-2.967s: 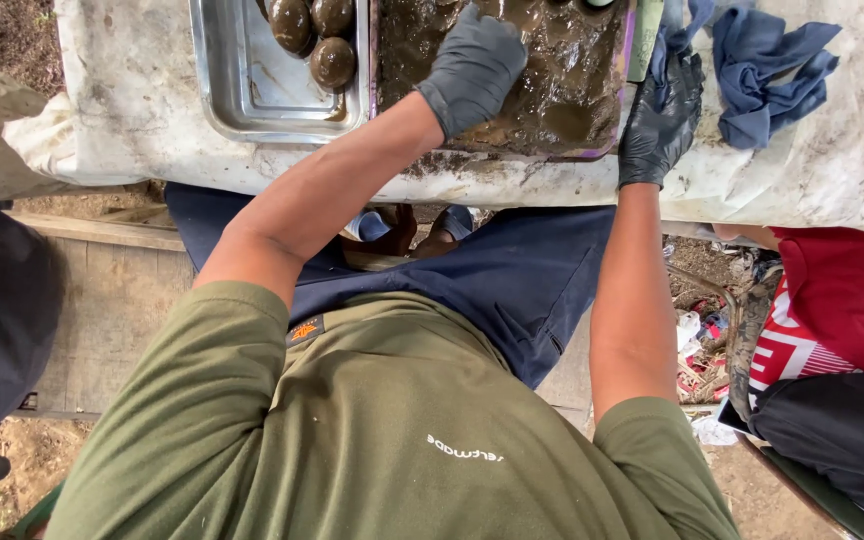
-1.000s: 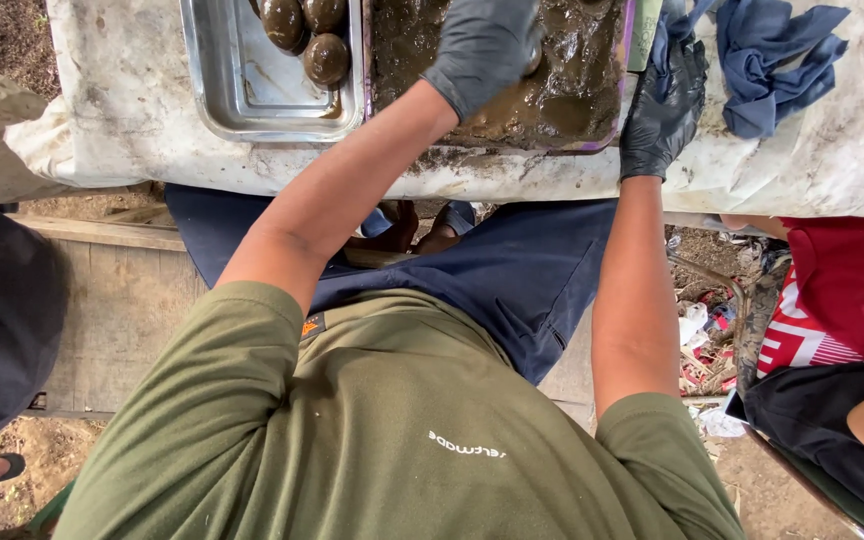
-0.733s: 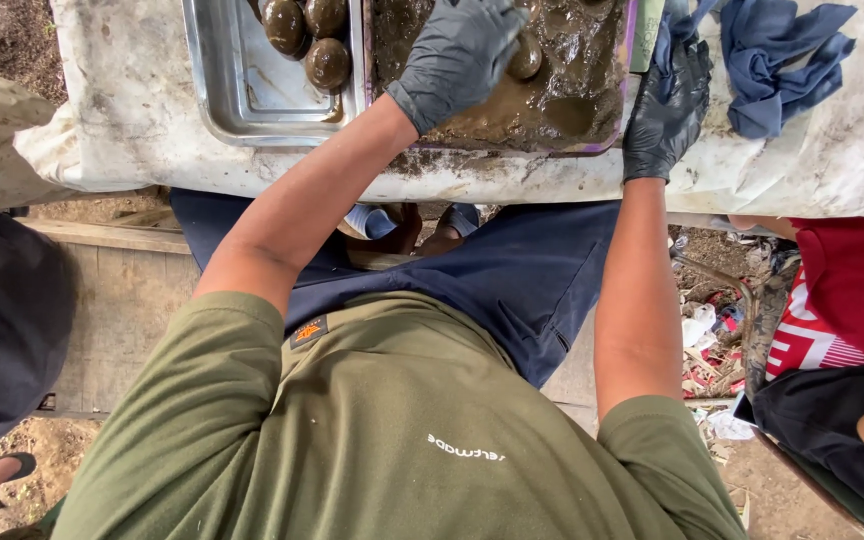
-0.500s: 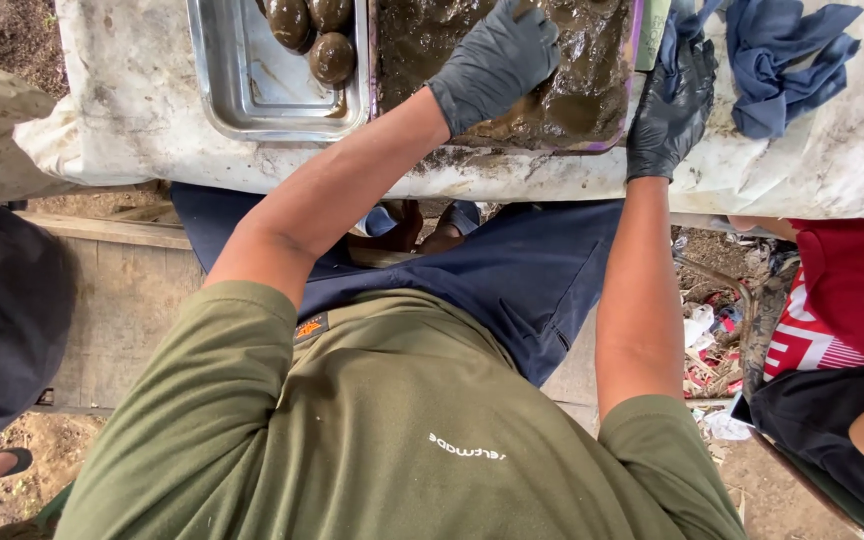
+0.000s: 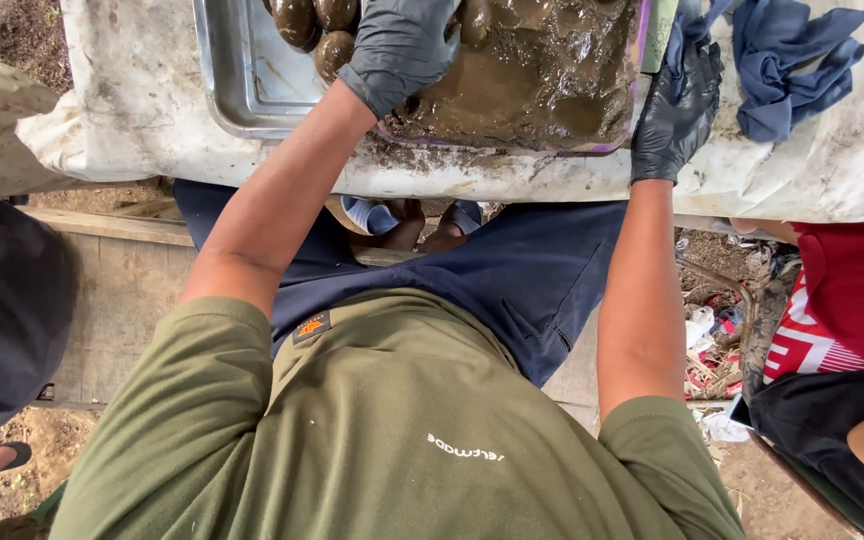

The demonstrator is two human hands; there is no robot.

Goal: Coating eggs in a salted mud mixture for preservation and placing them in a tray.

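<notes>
Outdoor table (image 5: 132,110), white-covered: left hand (image 5: 397,45) has shifted left off the mud tray (image 5: 532,85), fingers curled, grip unclear; right hand (image 5: 674,110) stays pressed flat on the tray's edge.

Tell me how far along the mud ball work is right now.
Done: three brown mud balls lie in the metal tray. In hand: the left hand, gloved, presses into the wet mud in the purple-rimmed tray, while the right hand rests at its right edge. Left: most of the mud is unshaped, and much of the metal tray is bare.
</notes>
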